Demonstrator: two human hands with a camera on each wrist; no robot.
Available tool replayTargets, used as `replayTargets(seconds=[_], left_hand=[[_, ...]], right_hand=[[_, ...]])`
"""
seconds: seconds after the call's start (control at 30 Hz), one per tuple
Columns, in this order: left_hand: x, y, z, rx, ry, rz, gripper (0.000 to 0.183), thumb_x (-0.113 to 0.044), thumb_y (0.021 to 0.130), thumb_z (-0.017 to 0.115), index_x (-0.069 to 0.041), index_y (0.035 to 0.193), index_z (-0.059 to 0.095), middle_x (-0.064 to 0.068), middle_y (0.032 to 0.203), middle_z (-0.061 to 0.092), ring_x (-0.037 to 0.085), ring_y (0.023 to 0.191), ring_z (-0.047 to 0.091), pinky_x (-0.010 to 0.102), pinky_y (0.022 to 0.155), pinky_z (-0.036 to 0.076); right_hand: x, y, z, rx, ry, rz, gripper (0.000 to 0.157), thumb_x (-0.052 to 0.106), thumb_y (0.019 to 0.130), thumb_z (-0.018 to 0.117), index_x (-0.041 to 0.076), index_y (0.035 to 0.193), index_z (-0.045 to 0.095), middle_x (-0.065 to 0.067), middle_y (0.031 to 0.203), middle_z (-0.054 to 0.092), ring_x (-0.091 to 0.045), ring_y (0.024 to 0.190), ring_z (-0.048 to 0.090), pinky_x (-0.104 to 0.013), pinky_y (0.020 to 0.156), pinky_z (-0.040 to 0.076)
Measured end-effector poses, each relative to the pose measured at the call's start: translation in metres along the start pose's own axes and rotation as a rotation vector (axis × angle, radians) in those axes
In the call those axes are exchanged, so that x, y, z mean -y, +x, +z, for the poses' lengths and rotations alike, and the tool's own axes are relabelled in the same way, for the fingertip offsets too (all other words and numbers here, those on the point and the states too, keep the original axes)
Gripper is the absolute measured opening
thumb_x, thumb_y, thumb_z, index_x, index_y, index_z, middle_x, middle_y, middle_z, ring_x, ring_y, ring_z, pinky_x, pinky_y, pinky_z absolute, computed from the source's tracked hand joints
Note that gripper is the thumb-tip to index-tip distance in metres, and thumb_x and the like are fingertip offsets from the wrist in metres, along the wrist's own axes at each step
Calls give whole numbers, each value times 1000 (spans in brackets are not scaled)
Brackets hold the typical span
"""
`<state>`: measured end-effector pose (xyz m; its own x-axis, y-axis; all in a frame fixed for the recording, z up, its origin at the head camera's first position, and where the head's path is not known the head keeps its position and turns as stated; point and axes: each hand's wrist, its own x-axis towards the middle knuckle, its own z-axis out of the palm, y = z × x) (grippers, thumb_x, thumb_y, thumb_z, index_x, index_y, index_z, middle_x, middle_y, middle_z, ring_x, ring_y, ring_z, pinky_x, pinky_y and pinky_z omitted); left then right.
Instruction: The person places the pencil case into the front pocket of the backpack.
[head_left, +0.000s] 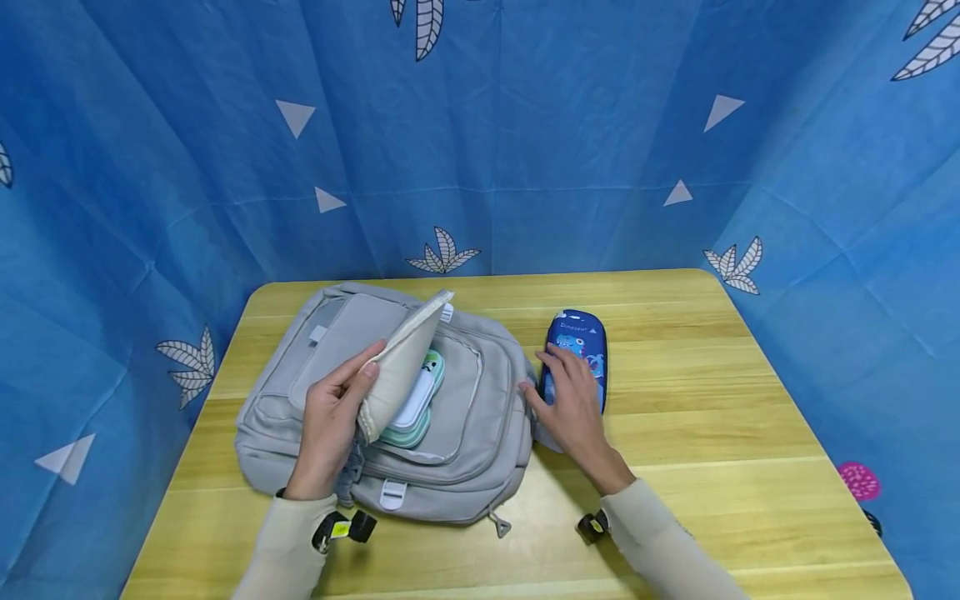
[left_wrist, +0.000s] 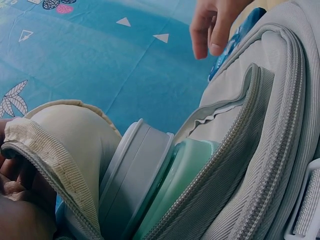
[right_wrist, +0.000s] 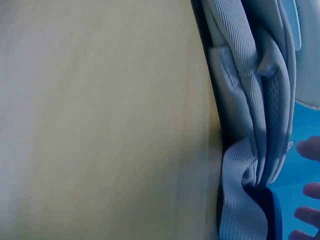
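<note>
A grey backpack (head_left: 483,392) lies on the table with its front pocket unzipped. My left hand (head_left: 333,412) pinches the pocket's cream-lined flap (head_left: 405,367) and holds it raised. Inside the pocket sit a pale grey-white case (left_wrist: 132,175) and a mint-green case (left_wrist: 182,170), side by side; the flap hides part of them. Right of the bag lies a dark blue pencil case (head_left: 596,333) with a dinosaur picture. Over this pencil case is my right hand (head_left: 573,408), fingers spread and loosely bent; whether they touch it is unclear.
The wooden table (head_left: 720,467) extends to the right of the pencil case. A blue patterned curtain (head_left: 525,150) surrounds its back and sides. A zipper pull (head_left: 501,525) hangs from the bag's near edge, and a grey strap (right_wrist: 240,195) lies at its side.
</note>
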<state>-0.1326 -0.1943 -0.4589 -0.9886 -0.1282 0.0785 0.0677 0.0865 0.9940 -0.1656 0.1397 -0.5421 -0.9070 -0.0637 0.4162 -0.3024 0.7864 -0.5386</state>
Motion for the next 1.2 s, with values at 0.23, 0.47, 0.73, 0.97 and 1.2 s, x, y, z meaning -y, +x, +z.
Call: replayTargets(seconds=[0.23, 0.47, 0.73, 0.97, 1.2], left_hand=[[-1, 0, 0, 8, 0, 3, 37, -32, 111, 68, -19, 146, 73, 3, 84, 66, 14, 107, 68, 22, 90, 55], [-2, 0, 0, 7, 7, 3, 37, -32, 111, 68, -20, 145, 73, 2, 83, 66, 14, 105, 67, 21, 89, 54], [-2, -1, 0, -1, 6, -5, 37, -32, 110, 68, -20, 145, 73, 2, 84, 68, 13, 108, 68, 21, 91, 54], [-2, -1, 0, -2, 9, 0, 37, -31, 110, 69, -20, 145, 74, 2, 83, 67, 13, 106, 68, 21, 90, 54], [-2, -1, -1, 3, 16, 4, 37, -32, 110, 68, -20, 145, 74, 3, 81, 65, 14, 104, 67, 22, 88, 53]], right_hand=[[-9, 4, -6, 27, -63, 24, 64, 35, 95, 85, 4, 148, 64, -22, 160, 53, -47, 148, 46, -73, 126, 24], [-12, 4, -11, 88, -79, 75, 71, 38, 96, 85, 4, 153, 60, -24, 165, 47, -50, 154, 39, -75, 127, 19], [-17, 2, -11, 108, -114, 77, 73, 35, 93, 87, 5, 153, 60, -25, 166, 46, -52, 154, 38, -76, 126, 20], [-20, 1, -9, 129, -133, 86, 71, 32, 92, 88, 4, 152, 61, -25, 166, 47, -53, 154, 39, -76, 126, 23], [-25, 1, -17, 171, -124, 101, 73, 33, 93, 87, 3, 153, 59, -27, 166, 44, -52, 153, 38, -76, 125, 22]])
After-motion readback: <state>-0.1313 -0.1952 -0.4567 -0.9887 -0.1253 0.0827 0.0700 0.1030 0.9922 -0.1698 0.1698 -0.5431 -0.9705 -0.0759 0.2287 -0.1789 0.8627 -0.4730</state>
